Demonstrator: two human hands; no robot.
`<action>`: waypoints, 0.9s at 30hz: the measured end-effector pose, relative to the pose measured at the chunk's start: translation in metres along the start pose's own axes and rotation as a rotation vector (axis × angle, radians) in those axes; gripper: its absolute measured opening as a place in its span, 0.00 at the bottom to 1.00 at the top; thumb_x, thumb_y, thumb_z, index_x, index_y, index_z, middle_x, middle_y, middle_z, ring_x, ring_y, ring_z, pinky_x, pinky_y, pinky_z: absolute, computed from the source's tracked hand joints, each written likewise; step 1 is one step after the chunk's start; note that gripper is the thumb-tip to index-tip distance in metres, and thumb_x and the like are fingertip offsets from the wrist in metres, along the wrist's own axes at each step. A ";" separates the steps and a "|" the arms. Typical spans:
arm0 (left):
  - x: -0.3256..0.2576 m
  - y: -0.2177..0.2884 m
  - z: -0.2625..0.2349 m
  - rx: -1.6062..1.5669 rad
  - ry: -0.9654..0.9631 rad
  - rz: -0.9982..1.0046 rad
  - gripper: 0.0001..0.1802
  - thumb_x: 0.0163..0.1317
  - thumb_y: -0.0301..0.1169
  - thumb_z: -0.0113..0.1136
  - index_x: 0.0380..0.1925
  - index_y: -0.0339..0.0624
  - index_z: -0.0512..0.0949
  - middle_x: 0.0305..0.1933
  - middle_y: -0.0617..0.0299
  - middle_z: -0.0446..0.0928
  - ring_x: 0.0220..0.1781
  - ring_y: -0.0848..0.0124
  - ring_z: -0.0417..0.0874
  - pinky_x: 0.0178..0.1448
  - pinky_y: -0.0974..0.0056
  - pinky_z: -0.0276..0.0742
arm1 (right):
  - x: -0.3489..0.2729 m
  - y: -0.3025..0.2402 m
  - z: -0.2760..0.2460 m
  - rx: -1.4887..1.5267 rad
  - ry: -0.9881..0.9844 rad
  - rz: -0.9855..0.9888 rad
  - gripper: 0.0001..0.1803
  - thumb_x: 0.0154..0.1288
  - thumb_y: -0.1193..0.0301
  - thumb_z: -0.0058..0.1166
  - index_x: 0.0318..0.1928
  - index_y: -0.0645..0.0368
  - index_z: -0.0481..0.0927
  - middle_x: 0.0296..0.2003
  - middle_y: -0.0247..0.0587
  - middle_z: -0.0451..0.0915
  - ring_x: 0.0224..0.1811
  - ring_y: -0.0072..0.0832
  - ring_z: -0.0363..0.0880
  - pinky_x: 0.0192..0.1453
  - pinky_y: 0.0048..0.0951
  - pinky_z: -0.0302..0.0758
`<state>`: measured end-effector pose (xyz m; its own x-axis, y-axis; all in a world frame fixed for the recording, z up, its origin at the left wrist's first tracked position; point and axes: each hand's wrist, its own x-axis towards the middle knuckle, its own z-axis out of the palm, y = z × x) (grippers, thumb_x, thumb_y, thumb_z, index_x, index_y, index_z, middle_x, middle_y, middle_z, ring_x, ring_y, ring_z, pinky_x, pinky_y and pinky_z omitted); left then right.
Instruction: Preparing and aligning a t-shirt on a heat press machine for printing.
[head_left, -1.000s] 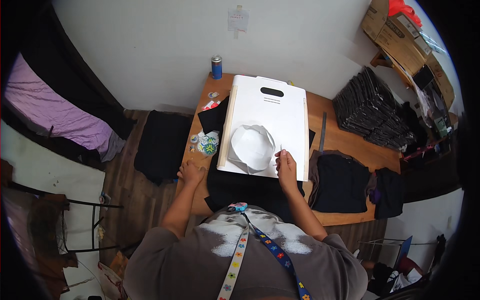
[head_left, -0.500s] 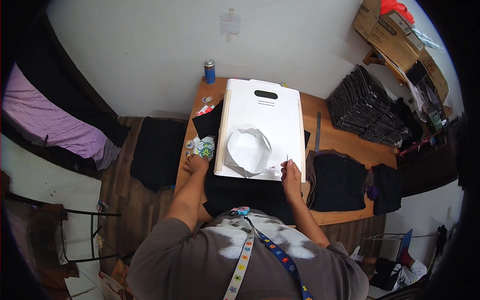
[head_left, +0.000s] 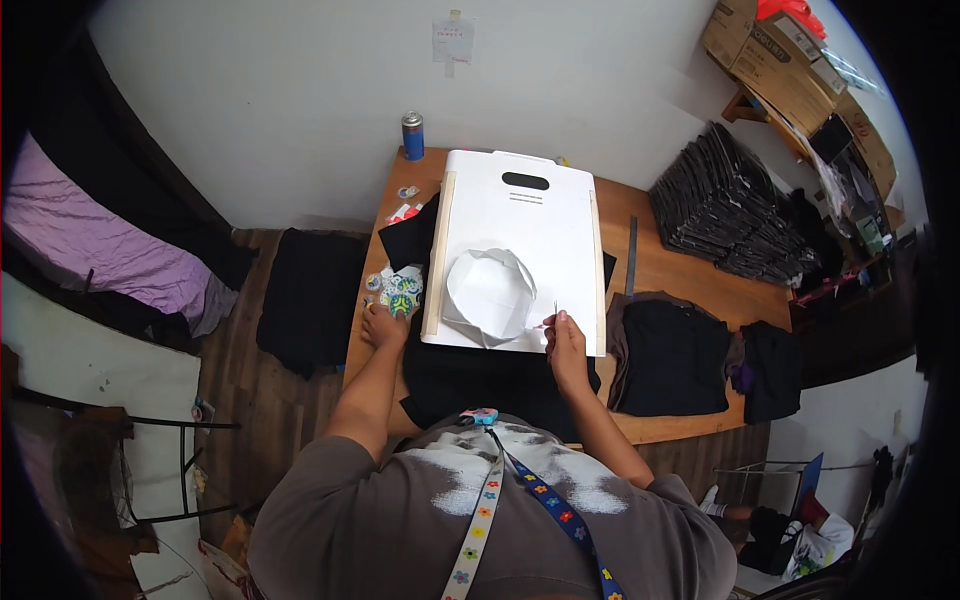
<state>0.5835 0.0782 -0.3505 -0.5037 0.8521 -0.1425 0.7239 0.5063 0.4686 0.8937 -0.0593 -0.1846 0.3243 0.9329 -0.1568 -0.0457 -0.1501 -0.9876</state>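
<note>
1 thin tool [head_left: 555, 307] is clamped in the fingers of the right hand [head_left: 567, 348], a white paper bowl [head_left: 490, 297] being set left of them on the white board [head_left: 520, 222], while patterned round pieces [head_left: 402, 293] on the desk [head_left: 690, 287] are seen beside the left hand's fingers [head_left: 376, 313] (whether these are together cannot be told).

A blue can [head_left: 412, 137] with a silver top stands upright at the far left corner of the worktop [head_left: 665, 260]. A paper note [head_left: 453, 42] is taped to the white wall [head_left: 300, 100]. To the right lie a dark, ruler-like strip [head_left: 631, 255], folded dark clothes [head_left: 675, 360] and a tall black stack [head_left: 715, 215]. Above the stack sit cardboard boxes [head_left: 765, 65] topped with something red [head_left: 790, 12]. Leftward are a black cloth pile [head_left: 310, 300], wood-look floor [head_left: 235, 370] and lilac cloth [head_left: 95, 230].
</note>
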 end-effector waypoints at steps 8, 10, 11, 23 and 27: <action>0.025 -0.023 0.003 -0.578 -0.084 0.184 0.17 0.61 0.26 0.70 0.50 0.40 0.79 0.35 0.58 0.86 0.38 0.65 0.88 0.47 0.60 0.83 | -0.001 0.006 -0.004 -0.245 0.039 -0.143 0.21 0.82 0.55 0.50 0.42 0.62 0.78 0.24 0.25 0.69 0.25 0.16 0.64 0.30 0.22 0.63; 0.025 -0.022 -0.011 -0.737 -0.045 0.235 0.16 0.62 0.25 0.69 0.49 0.37 0.79 0.36 0.59 0.86 0.38 0.69 0.87 0.45 0.64 0.82 | 0.003 0.004 -0.001 -0.407 0.060 -0.106 0.21 0.75 0.55 0.62 0.45 0.63 0.78 0.25 0.24 0.68 0.27 0.15 0.62 0.31 0.22 0.63; 0.023 -0.021 -0.022 -0.869 -0.080 0.181 0.15 0.63 0.25 0.69 0.49 0.35 0.79 0.37 0.59 0.86 0.39 0.72 0.86 0.44 0.67 0.82 | 0.007 0.003 0.001 -0.417 0.070 -0.096 0.21 0.75 0.55 0.62 0.45 0.63 0.78 0.25 0.24 0.68 0.27 0.15 0.62 0.31 0.22 0.63; -0.076 0.040 -0.134 -1.482 -0.602 -0.150 0.11 0.70 0.29 0.58 0.50 0.39 0.76 0.48 0.57 0.81 0.46 0.67 0.85 0.45 0.63 0.85 | 0.042 0.019 0.016 -0.581 0.142 -0.094 0.20 0.57 0.65 0.68 0.46 0.65 0.82 0.25 0.40 0.83 0.26 0.27 0.81 0.36 0.30 0.78; -0.100 0.057 -0.144 -1.417 -0.725 -0.109 0.11 0.72 0.32 0.58 0.52 0.43 0.76 0.47 0.62 0.81 0.44 0.72 0.84 0.42 0.67 0.83 | 0.043 0.021 -0.001 -0.582 0.148 -0.146 0.18 0.56 0.67 0.65 0.45 0.66 0.84 0.23 0.43 0.83 0.26 0.34 0.84 0.36 0.35 0.80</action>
<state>0.6073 0.0024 -0.1840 0.0984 0.9113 -0.3998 -0.5113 0.3910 0.7654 0.9077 -0.0224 -0.2119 0.4182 0.9081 0.0232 0.5182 -0.2175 -0.8271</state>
